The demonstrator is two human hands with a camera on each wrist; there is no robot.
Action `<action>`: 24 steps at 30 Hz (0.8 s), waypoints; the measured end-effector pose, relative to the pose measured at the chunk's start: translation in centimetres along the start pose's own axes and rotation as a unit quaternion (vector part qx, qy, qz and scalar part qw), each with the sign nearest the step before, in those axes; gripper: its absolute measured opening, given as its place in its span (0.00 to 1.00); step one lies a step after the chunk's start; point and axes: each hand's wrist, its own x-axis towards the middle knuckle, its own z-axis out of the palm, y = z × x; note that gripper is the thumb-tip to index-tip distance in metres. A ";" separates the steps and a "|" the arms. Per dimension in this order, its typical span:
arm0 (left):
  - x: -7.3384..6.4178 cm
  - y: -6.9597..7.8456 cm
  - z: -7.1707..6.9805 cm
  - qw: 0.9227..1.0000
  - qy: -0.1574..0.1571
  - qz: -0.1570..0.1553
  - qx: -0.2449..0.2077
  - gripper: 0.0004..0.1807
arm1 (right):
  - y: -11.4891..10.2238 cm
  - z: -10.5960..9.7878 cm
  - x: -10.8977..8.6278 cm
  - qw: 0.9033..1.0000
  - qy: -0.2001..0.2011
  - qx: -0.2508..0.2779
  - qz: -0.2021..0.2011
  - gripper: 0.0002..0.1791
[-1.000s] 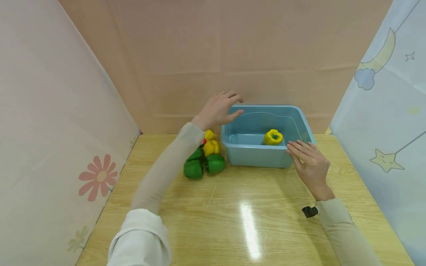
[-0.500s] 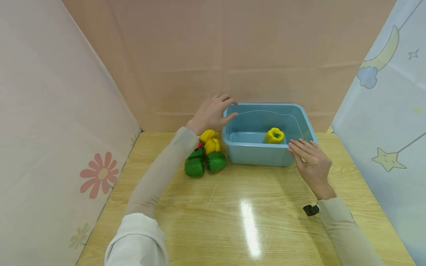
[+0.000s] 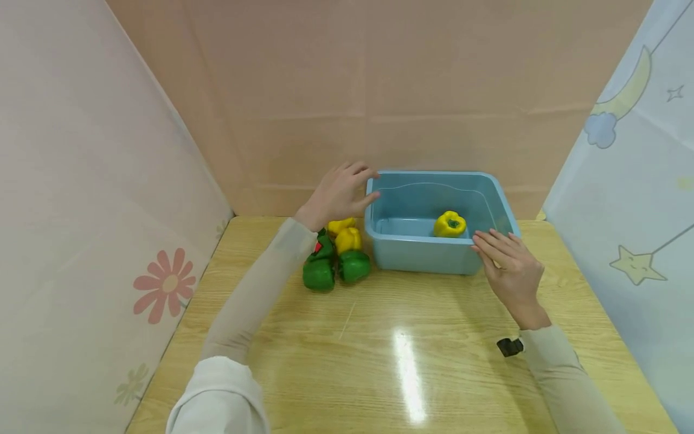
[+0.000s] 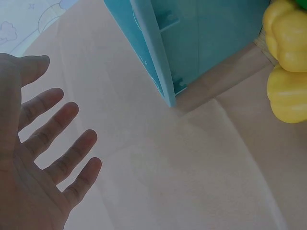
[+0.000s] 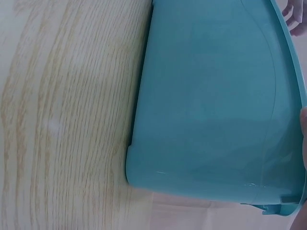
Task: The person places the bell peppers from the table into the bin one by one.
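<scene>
My left hand hovers with fingers spread at the bin's left rim, above the peppers; its palm looks bare in the left wrist view. The blue plastic bin stands upright on the table, one yellow bell pepper inside. At its front right corner, my right hand holds the rim, fingers over the top and thumb at the outer side. Left of the bin sit green bell peppers, yellow bell peppers and a bit of red, partly hidden by the left forearm.
The wooden table reaches toward me. A beige cloth wall rises close behind the bin. Patterned panels stand at the left and right. A small black object is at the right sleeve.
My left hand has drawn back leftward and slightly lower, away from over the bin. The right hand stays on the rim. The yellow pepper in the bin has not moved.
</scene>
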 end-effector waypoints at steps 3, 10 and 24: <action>-0.5 -0.1 0.0 1.000 -0.003 -0.008 -0.003 0.22 | 0.1 0.0 -0.1 1.000 0.001 0.000 0.001 0.17; -1.6 -0.3 0.2 1.000 0.008 -0.010 -0.011 0.21 | 0.3 0.0 -0.1 1.000 -0.003 0.000 0.000 0.15; -3.4 -0.5 0.1 1.000 0.028 0.004 -0.009 0.22 | 0.3 0.3 0.0 1.000 -0.003 0.011 0.003 0.24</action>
